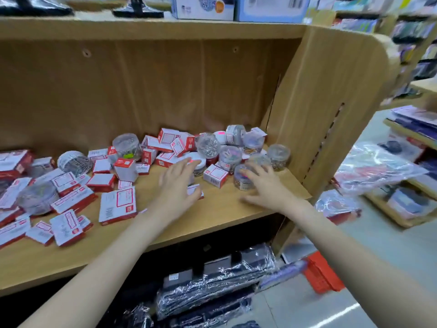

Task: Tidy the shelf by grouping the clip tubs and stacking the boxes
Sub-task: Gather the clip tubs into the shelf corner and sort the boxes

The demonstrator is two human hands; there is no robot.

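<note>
Red-and-white boxes lie scattered over the wooden shelf (224, 209), one large box (118, 202) lying flat near the middle. Clear round clip tubs cluster at the right end, among them a tub (279, 157) by the side panel and another tub (209, 145) behind. More tubs lie at the left, such as a tub (37, 197) on its side. My left hand (177, 183) hovers with spread fingers over a small box (195, 191). With relaxed fingers, my right hand (264, 188) reaches to a clear tub (241, 179); whether it touches is blurred.
The shelf's wooden side panel (331, 102) rises just right of the tubs. Wrapped dark packs (212, 280) fill the shelf below. A red basket (324, 273) stands on the floor at the right. Boxed goods (203, 8) sit on the shelf above.
</note>
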